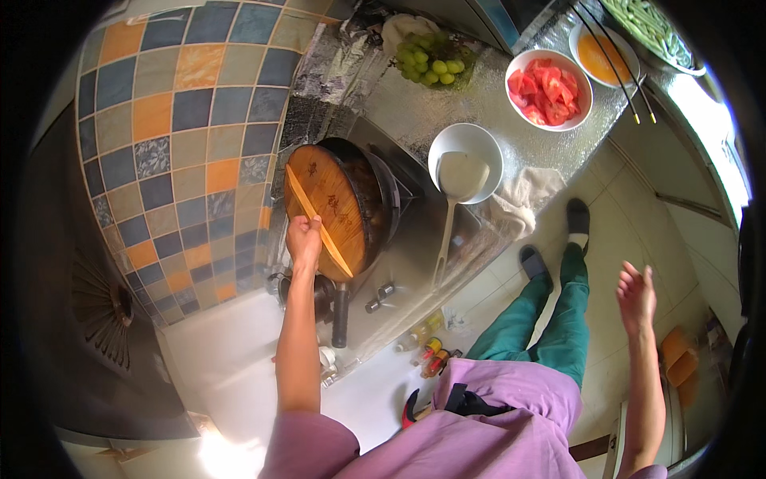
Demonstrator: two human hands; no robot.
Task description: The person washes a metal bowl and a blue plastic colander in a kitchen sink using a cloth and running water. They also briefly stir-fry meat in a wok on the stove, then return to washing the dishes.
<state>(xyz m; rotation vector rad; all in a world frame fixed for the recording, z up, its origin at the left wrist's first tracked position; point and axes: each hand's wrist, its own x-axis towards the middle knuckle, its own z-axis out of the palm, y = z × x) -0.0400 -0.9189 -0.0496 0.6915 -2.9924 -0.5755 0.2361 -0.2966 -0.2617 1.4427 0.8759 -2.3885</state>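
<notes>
My left hand grips the wooden bar handle of a round wooden lid. The lid tilts over a dark wok on the stove, leaving part of the dark inside visible along its right side. What the wok holds is too dim to tell. Off to the right, my right hand hangs in the air above the floor, holding nothing, its fingers loosely bent and somewhat apart. A ladle rests with its head in a white bowl, and its long handle points back towards me.
Beyond the stove, green grapes lie on the foil-covered counter. Cut tomatoes fill a white bowl. Two chopsticks lie across a bowl of orange-yellow liquid, near green beans. A cloth hangs at the counter edge; bottles stand below.
</notes>
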